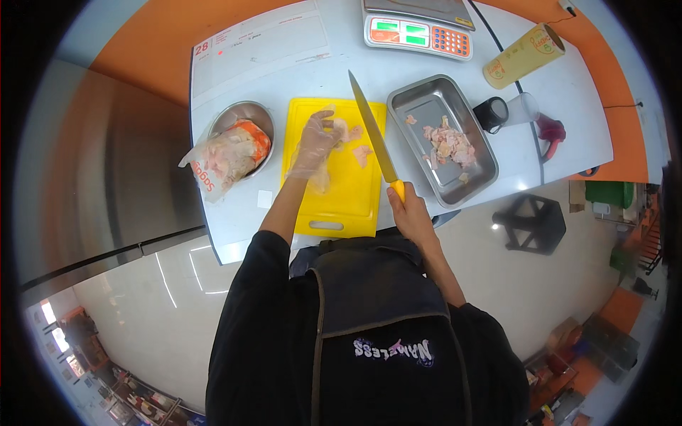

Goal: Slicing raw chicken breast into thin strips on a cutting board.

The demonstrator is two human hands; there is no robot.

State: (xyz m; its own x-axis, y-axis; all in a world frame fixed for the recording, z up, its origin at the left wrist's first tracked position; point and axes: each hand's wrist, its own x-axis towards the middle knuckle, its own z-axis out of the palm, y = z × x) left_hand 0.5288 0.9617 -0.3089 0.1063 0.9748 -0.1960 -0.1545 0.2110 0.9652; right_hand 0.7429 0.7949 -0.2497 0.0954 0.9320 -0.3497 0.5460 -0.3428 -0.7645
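Observation:
My left hand [318, 144], in a clear plastic glove, is over the yellow cutting board [341, 205]. Its curled fingers grip a pale piece of raw meat [340, 128], partly hidden by the glove. Smaller scraps of raw meat [362, 155] lie just right of it on the board. In my bare right hand [411, 213] is the yellow handle of a long kitchen knife [373, 128]. The blade points away from me above the board's right edge. To the right, a steel tray [397, 104] contains a heap of cut raw meat pieces [452, 144].
At left, a steel bowl [264, 114] holds a plastic bag of raw meat [229, 149]. A digital scale [418, 37] stands at the back. Cling film roll [525, 56], black cup [491, 113] and clear cup [525, 108] are on the right. A black stool [533, 223] stands on the floor.

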